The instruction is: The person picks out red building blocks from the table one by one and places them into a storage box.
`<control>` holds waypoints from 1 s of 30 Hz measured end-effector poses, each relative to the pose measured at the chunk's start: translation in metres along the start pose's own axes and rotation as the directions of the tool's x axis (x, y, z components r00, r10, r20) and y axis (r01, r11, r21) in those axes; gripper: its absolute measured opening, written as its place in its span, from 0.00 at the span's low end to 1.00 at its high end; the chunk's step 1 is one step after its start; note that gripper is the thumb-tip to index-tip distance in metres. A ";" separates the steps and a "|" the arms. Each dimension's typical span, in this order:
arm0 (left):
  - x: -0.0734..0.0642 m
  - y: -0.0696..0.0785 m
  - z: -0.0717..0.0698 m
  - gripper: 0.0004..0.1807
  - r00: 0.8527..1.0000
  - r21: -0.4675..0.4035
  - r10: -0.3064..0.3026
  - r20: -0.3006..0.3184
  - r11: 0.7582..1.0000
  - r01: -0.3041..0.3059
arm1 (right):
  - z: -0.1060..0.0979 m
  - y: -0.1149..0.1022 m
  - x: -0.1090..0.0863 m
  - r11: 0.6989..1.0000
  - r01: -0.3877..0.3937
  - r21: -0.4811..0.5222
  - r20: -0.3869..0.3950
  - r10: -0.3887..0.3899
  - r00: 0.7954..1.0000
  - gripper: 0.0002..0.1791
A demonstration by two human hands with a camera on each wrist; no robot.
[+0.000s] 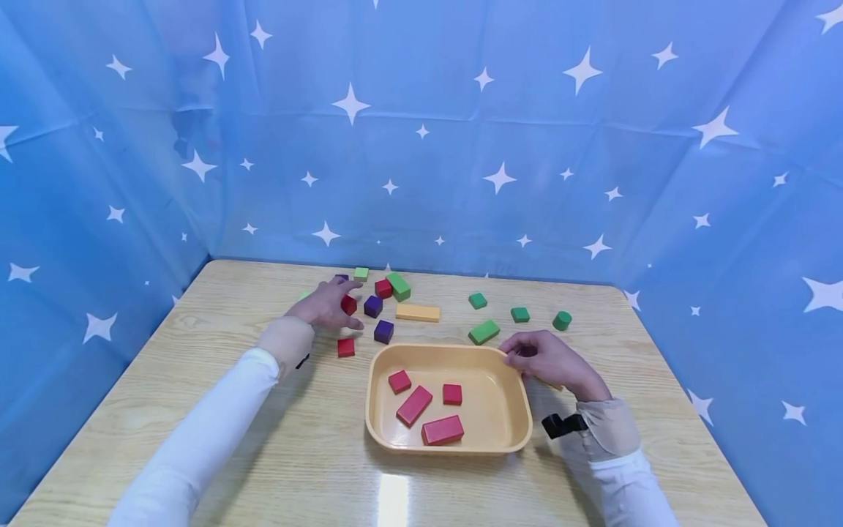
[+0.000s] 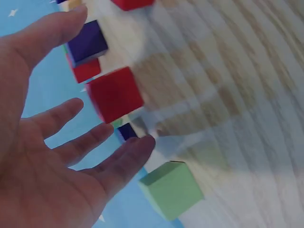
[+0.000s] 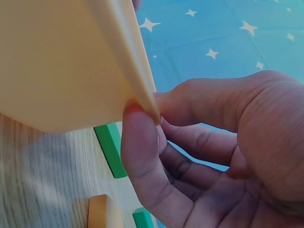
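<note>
My left hand reaches over the blocks at the back left, its fingers spread and nothing held. Nearest to it is a red block, lying between thumb and fingers in the left wrist view without visible contact. A purple block sits by the thumb, and a light green block lies past the fingertips. On the other side, my right hand pinches the rim of a yellow-orange plastic tub at its far right corner. Several red blocks, among them a long one, lie inside the tub.
Behind the tub lie a flat orange block, purple cubes and a bright green block. Darker green pieces, one a cylinder, are scattered at the back right. A star-patterned blue curtain borders the wooden table.
</note>
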State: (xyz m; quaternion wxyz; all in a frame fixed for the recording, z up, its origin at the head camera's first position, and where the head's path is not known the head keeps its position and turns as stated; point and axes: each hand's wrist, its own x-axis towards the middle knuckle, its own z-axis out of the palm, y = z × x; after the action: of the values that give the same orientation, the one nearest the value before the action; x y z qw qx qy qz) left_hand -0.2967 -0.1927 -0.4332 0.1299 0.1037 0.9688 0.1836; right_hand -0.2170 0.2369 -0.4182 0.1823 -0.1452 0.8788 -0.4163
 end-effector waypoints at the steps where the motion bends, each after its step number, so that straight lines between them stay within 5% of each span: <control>1: 0.001 -0.001 0.001 0.51 1.000 0.005 -0.005 0.008 1.000 0.005 | 0.000 0.000 0.000 1.000 0.000 -0.002 0.000 0.000 1.000 0.12; 14: 0.021 -0.009 -0.001 0.19 0.997 0.051 0.080 -0.001 0.996 -0.080 | 0.000 0.001 0.001 1.000 0.003 -0.006 0.002 -0.003 1.000 0.12; 22: 0.022 -0.005 -0.002 0.18 0.999 0.033 0.041 0.028 0.999 -0.042 | 0.000 0.003 0.001 1.000 0.010 -0.015 -0.009 -0.010 1.000 0.11; 30: 0.018 -0.006 -0.003 0.18 0.997 0.021 0.072 0.007 0.997 -0.072 | 0.000 0.004 0.001 1.000 0.007 -0.011 -0.010 -0.007 1.000 0.11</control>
State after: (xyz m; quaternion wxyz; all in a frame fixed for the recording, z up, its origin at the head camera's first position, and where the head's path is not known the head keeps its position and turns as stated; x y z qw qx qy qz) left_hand -0.3161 -0.1950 -0.4366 0.1249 0.1407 0.9659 0.1777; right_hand -0.2184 0.2383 -0.4216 0.1755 -0.1474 0.8815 -0.4128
